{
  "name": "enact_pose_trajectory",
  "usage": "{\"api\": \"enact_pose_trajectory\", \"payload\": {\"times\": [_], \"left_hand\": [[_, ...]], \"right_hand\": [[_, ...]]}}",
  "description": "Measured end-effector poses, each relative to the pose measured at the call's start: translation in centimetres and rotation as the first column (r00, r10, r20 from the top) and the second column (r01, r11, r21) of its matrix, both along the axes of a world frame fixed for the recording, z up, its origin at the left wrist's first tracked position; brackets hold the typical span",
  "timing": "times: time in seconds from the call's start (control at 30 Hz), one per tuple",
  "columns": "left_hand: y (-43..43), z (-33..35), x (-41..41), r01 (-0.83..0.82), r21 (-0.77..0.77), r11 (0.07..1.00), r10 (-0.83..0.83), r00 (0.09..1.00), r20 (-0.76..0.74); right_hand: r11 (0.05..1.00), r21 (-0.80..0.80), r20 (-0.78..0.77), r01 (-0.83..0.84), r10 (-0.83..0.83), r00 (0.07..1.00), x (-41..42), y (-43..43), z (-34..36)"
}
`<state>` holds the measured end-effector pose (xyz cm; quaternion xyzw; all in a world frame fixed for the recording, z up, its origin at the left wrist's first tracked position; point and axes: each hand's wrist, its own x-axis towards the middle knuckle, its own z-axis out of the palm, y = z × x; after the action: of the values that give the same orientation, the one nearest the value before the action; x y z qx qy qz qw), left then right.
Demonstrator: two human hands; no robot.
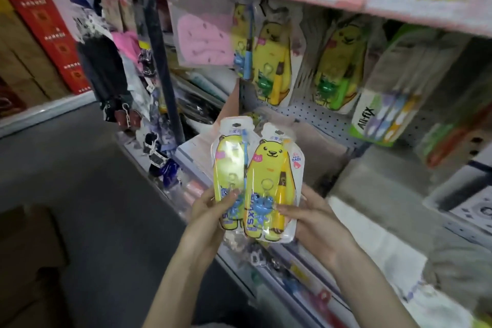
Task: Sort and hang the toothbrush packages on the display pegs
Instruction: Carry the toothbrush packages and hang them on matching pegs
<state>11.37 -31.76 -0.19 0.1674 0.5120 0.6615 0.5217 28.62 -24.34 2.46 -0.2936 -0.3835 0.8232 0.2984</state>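
While both hands are raised in front of the shelving, the left hand (210, 210) closes its grip on the lower part of the blue-brush package (230, 168), a yellow bear pack, with the thumb across the front. Just right of that grip, the right hand (316, 218) pinches the yellow-brush package (269, 186) at its lower right corner, thumb in front and fingers behind. Both packs stand upright side by side, the right one overlapping the left one's edge. Above both grips, more bear packages (271, 61) hang against a perforated backboard (306, 112). Up and right of the right grip hangs an All-fix multipack (383, 117).
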Motion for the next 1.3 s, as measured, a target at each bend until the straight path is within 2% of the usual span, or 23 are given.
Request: {"api": "enact_pose_trajectory", "payload": {"times": [0.23,0.33,0.47,0.7,0.83,1.0,1.3], "left_hand": [[4.4,2.7,-6.3,0.102,0.101,0.990,-0.093,0.991,-0.094],[5.6,3.1,-6.8,0.133,0.167,0.977,-0.107,0.982,-0.155],[6.7,2.8,-7.1,0.128,0.231,0.965,-0.105,0.989,-0.107],[8.8,4.6,-9.2,0.125,0.399,0.908,-0.085,0.989,-0.118],[11.2,6.5,-11.6,0.122,0.408,0.905,-0.082,0.990,-0.113],[14.8,8.4,-14.6,0.166,0.421,0.892,-0.104,0.981,-0.164],[20.5,9.5,-18.2,0.350,0.405,0.845,-0.317,0.937,-0.150]], "right_hand": [[0.976,0.120,0.040,0.179,-0.185,0.982,-5.4,2.1,1.8],[0.945,0.133,-0.008,0.298,-0.300,0.954,-5.7,2.6,2.0],[0.882,0.257,-0.048,0.396,-0.398,0.916,-5.5,2.9,2.2],[0.834,0.273,-0.132,0.480,-0.462,0.877,-6.9,4.8,4.7],[0.773,0.334,-0.107,0.539,-0.537,0.837,-8.7,5.9,5.5],[0.672,0.396,-0.217,0.626,-0.594,0.775,-10.8,7.2,6.0],[0.496,0.427,-0.269,0.756,-0.728,0.630,-14.1,8.3,5.2]]}}
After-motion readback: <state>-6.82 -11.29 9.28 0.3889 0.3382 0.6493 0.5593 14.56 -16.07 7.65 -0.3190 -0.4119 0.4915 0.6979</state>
